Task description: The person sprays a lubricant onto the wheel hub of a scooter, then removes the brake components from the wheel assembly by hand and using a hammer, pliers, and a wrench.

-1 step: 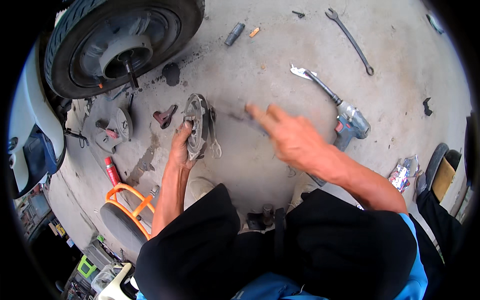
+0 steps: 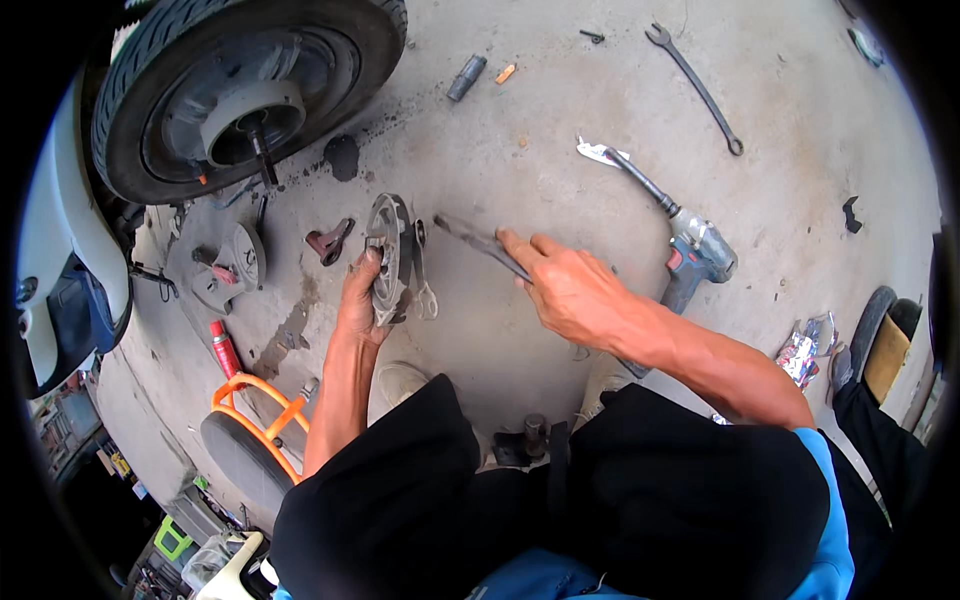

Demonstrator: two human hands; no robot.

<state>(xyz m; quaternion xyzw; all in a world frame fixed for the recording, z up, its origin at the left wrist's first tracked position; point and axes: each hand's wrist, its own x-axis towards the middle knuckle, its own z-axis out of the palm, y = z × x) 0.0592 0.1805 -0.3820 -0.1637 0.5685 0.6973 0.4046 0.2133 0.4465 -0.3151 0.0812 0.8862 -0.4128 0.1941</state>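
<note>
My left hand (image 2: 361, 290) is closed around the lower left rim of a round metal brake plate (image 2: 388, 255), thumb on its face, and holds it up on edge. Along the plate's right side runs a slim metal arm (image 2: 425, 285) with a forked or looped lower end; whether it is fixed to the plate I cannot tell. To the right, my right hand (image 2: 570, 290) grips a long dark metal tool (image 2: 478, 238). Its far tip points left toward the plate, with a small gap between. What kind of tool it is does not show clearly.
A wheel with a bare axle (image 2: 258, 140) stands at upper left. On the concrete lie a cordless impact driver (image 2: 700, 248), a combination wrench (image 2: 697, 90), a dark socket (image 2: 466, 78), a maroon bracket (image 2: 328, 242), another round plate (image 2: 246, 255) and a red spray can (image 2: 225, 348).
The tool in my right hand was smeared by motion and now shows sharper. My right hand sits slightly lower and to the left. My left hand still holds the brake plate, shifted slightly downward.
</note>
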